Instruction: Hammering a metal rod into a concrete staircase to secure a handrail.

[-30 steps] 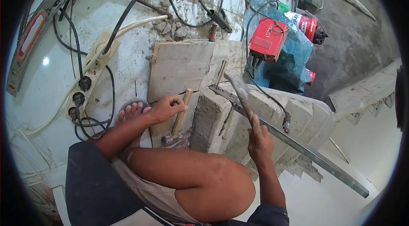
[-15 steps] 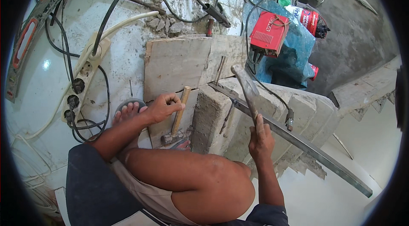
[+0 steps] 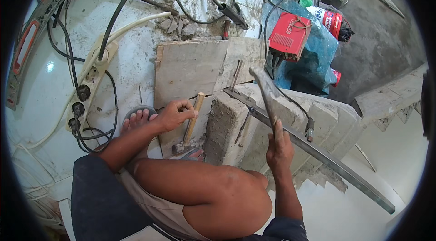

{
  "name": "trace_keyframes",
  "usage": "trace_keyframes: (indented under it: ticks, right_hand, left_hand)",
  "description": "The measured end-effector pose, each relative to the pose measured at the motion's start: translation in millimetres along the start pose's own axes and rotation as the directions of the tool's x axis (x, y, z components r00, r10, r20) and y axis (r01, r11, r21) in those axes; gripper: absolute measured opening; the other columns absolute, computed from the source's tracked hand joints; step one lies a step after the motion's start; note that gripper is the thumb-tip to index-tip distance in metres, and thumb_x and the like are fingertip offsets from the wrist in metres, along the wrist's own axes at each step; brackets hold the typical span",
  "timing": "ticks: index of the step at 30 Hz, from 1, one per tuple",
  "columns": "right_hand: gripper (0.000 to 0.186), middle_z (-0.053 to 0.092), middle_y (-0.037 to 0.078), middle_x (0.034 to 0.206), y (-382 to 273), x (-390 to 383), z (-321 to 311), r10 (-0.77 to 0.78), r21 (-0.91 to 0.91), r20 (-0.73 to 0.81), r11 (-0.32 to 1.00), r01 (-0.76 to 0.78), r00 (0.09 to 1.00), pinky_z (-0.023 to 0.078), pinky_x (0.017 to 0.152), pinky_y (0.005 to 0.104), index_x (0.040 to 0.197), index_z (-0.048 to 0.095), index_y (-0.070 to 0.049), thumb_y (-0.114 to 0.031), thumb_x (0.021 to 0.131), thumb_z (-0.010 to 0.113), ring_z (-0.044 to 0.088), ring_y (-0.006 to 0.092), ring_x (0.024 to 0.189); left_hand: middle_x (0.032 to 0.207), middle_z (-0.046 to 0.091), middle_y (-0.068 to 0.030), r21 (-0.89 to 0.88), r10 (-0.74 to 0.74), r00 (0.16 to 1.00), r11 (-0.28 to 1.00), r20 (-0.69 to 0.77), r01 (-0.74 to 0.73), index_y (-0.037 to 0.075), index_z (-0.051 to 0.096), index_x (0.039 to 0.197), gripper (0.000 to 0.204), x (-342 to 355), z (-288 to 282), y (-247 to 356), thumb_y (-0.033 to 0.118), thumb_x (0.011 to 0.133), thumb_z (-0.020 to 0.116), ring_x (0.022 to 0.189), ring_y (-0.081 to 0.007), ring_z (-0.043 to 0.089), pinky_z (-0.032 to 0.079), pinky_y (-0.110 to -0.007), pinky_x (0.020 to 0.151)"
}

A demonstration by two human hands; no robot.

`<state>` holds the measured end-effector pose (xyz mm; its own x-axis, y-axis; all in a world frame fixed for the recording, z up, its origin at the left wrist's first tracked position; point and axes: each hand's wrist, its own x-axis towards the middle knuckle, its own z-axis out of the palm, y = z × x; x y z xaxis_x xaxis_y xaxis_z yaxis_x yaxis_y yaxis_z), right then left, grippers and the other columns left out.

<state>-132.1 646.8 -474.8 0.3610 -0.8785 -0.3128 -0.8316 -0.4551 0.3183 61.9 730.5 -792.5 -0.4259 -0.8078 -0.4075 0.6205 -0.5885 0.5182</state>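
Note:
My left hand is closed, its fingertips against the wooden handle of a hammer. The hammer stands handle up, its head on a board beside my foot; whether my fingers grip it or something thin is unclear. My right hand is closed around the lower end of a long, curved, grey, worn-looking tool, seen nearly edge-on, its kind unclear. That tool crosses above a long square metal tube, which slants over the concrete steps. A thin rod stands near the tube's upper end.
A red welding machine sits on blue plastic sheeting. Its cable ends in a metal-tipped connector or clamp on the steps. At left lie a power strip with plugs, looping black cables and a long level. Rubble lies beyond the boards.
My right hand and the grey tool have shifted very slightly. My left hand keeps its place by the hammer handle. The view has moved a little.

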Motion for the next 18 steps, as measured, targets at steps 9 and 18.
trace_keyframes:
  ticks: [9, 18]
  right_hand:
    - [0.071, 0.062, 0.013, 0.092, 4, -6, 6, 0.185, -0.15, 0.259, 0.977, -0.15, 0.948, 0.052, 0.063, 0.0497, 0.16, 0.034, -0.037, -0.012, 0.099, 0.062, 0.065, 0.0368, 0.072]
    - [0.065, 0.062, 0.012, 0.091, 15, -10, 15, 0.181, -0.084, 0.222, 0.983, -0.166, 0.958, 0.051, 0.062, 0.049, 0.157, 0.039, -0.036, -0.015, 0.1, 0.06, 0.065, 0.0342, 0.073]
  left_hand:
    - [0.072, 0.055, 0.0063, 0.023, -0.017, 1.0, 1.0, 0.019, 0.016, 0.004, 0.068, 0.089, 0.026, -2, 1, 2, 0.028, 0.092, 0.077, 0.064, -0.0034, 0.046, 0.036, -0.025, 0.056]
    - [0.073, 0.056, 0.0058, 0.018, 0.022, 1.0, 1.0, 0.019, -0.022, 0.005, 0.068, 0.088, 0.025, 1, 3, 0, 0.028, 0.092, 0.077, 0.066, -0.0035, 0.048, 0.038, -0.025, 0.058]
